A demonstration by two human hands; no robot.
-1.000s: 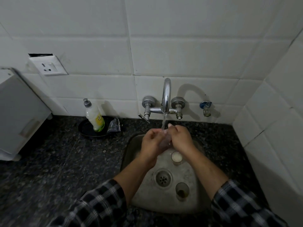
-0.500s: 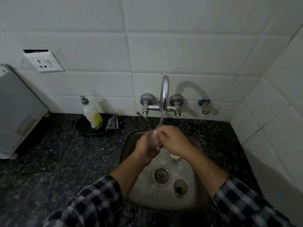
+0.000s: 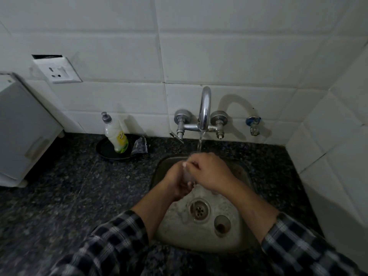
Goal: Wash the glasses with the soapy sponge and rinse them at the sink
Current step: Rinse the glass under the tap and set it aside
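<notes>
Dim kitchen corner, walls in large white tiles [image 3: 219, 56] meeting at the right. Dark speckled granite surface [image 3: 79, 186] running along the back wall, with a small steel sink [image 3: 179, 232] set into it near the corner. Chrome wall tap [image 3: 205, 108] with two valves above the sink, water [image 3: 200, 143] streaming down from the spout. A separate small blue-handled valve [image 3: 253, 125] on the tiles just to the right.

Over the sink, under the stream: left hand [image 3: 177, 182] and right hand [image 3: 209, 172] pressed together around a clear glass [image 3: 187, 175], mostly hidden and blurred between them. Fingers of both hands curled closed on it, right hand lying over the top, left cupped beneath and beside. A second glass [image 3: 222, 226] standing upright on the sink floor, just right of the drain [image 3: 199, 210], with a brownish patch at its bottom. Plaid sleeves [image 3: 111, 242] pushed up on both forearms.

Left of the sink, against the wall: a black dish [image 3: 105, 151] holding an upright dish-soap bottle [image 3: 116, 136], with a crumpled clear plastic wrapper [image 3: 140, 146] at its right rim. White wall socket [image 3: 57, 71] above, top edge pulled away from the tile. White cabinet-like appliance [image 3: 23, 132] at the far left edge of the surface.
</notes>
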